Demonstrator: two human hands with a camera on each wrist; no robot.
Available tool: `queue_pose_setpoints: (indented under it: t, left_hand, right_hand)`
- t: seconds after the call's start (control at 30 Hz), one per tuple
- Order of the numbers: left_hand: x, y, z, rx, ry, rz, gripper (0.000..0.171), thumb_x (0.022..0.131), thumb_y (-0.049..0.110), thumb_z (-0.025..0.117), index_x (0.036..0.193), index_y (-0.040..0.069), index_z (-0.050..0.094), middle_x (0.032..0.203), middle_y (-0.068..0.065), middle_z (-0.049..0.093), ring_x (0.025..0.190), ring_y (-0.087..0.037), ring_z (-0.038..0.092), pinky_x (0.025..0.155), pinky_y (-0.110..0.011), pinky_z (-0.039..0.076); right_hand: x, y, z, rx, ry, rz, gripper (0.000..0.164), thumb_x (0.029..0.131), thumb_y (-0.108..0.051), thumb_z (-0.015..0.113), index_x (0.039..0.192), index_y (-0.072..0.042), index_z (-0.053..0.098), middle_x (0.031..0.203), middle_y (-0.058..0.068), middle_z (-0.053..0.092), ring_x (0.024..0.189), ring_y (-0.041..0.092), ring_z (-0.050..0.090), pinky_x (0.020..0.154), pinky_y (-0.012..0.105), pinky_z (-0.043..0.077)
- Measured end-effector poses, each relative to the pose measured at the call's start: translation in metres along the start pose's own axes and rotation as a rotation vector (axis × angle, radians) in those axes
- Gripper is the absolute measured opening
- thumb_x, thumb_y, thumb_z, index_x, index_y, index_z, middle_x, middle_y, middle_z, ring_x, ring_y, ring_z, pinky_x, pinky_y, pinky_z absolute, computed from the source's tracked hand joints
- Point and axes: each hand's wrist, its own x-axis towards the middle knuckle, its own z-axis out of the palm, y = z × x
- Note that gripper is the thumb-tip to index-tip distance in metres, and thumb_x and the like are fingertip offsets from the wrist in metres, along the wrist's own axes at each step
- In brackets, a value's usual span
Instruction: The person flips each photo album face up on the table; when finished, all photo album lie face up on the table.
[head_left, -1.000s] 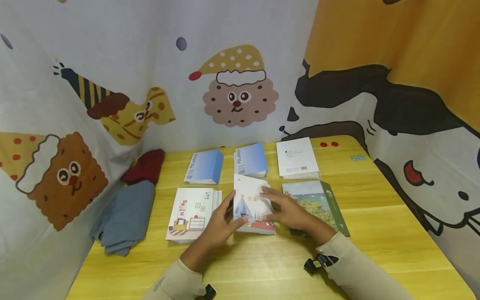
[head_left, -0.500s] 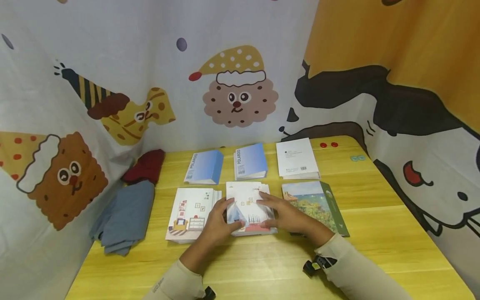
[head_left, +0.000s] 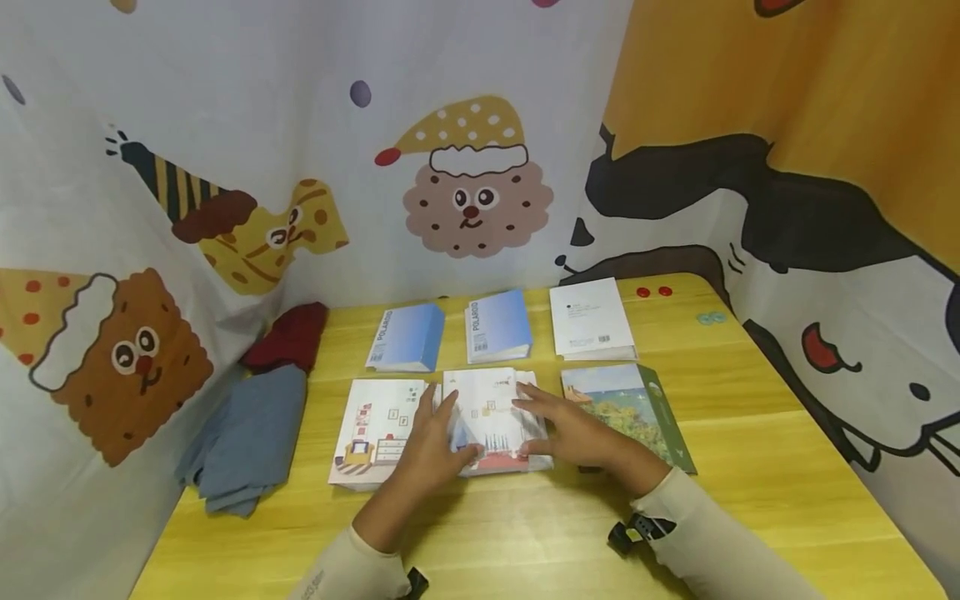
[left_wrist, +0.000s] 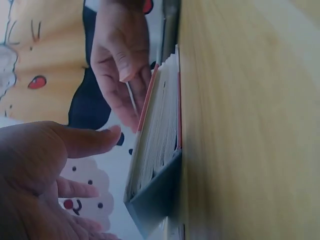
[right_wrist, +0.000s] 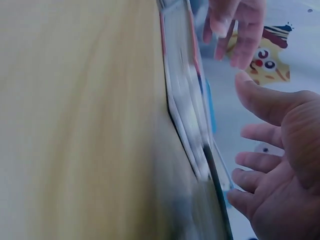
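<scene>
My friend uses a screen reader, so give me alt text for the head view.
A person's left hand and right hand are at the sides of a white illustrated book on a yellow table. It sits between another illustrated book and a landscape book; two blue books and a plain book lie behind. Folded cloth lies left.

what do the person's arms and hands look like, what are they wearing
The left hand and right hand are ungloved, with long beige sleeves. Dark lettering marks the left sleeve. Black attachments show at both wrists, with a black strap on the right.
</scene>
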Motion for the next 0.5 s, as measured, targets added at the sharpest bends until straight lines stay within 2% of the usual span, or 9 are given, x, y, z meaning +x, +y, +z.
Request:
queue_pose_setpoints:
  t: [0.13,0.23,0.3,0.37,0.43,0.5]
  left_hand:
    - [0.001,0.021,-0.004,0.063,-0.018,0.022,0.09,0.086,0.022,0.095,0.16,-0.001,0.05,0.178,-0.032,0.02,0.164,-0.053,0.027,0.125,-0.063,0.043]
    - [0.005,0.033,0.003,0.054,-0.047,0.088,0.088,0.087,0.022,0.094,0.16,-0.002,0.05,0.178,-0.032,0.02,0.164,-0.053,0.026,0.126,-0.064,0.042]
    - [0.008,0.043,0.009,0.051,-0.072,0.144,0.087,0.088,0.024,0.093,0.16,-0.002,0.05,0.177,-0.033,0.022,0.164,-0.053,0.027,0.126,-0.064,0.041]
    - [0.012,0.052,0.017,0.059,-0.097,0.199,0.087,0.089,0.028,0.092,0.159,-0.002,0.05,0.175,-0.034,0.024,0.163,-0.053,0.029,0.124,-0.066,0.042]
    - [0.014,0.06,0.024,0.068,-0.13,0.226,0.087,0.091,0.031,0.091,0.16,-0.001,0.049,0.176,-0.033,0.024,0.163,-0.052,0.029,0.124,-0.066,0.042]
    - [0.017,0.069,0.031,0.095,-0.17,0.215,0.087,0.094,0.035,0.088,0.163,0.003,0.047,0.178,-0.029,0.023,0.165,-0.048,0.028,0.125,-0.064,0.042]
  right_hand:
    - [-0.007,0.008,-0.02,-0.01,0.06,-0.009,0.073,0.1,-0.029,0.082,0.161,-0.002,0.052,0.178,0.025,0.029,0.163,0.054,0.03,0.123,0.076,0.036]
    - [-0.017,0.022,-0.033,-0.022,0.132,-0.012,0.071,0.099,-0.023,0.083,0.159,0.002,0.053,0.175,0.03,0.032,0.162,0.056,0.03,0.118,0.073,0.045]
    - [-0.024,0.034,-0.04,-0.054,0.182,-0.001,0.07,0.098,-0.019,0.084,0.157,0.003,0.054,0.174,0.031,0.034,0.161,0.057,0.03,0.116,0.074,0.046]
    - [-0.031,0.046,-0.048,-0.09,0.233,0.015,0.069,0.096,-0.015,0.085,0.155,0.005,0.056,0.172,0.033,0.037,0.16,0.059,0.031,0.115,0.076,0.045]
    - [-0.036,0.056,-0.054,-0.112,0.266,0.034,0.069,0.096,-0.014,0.085,0.155,0.005,0.056,0.171,0.032,0.038,0.16,0.06,0.03,0.117,0.078,0.04]
    - [-0.04,0.064,-0.06,-0.111,0.287,0.051,0.068,0.096,-0.016,0.085,0.155,0.002,0.057,0.172,0.03,0.039,0.161,0.059,0.028,0.119,0.08,0.036]
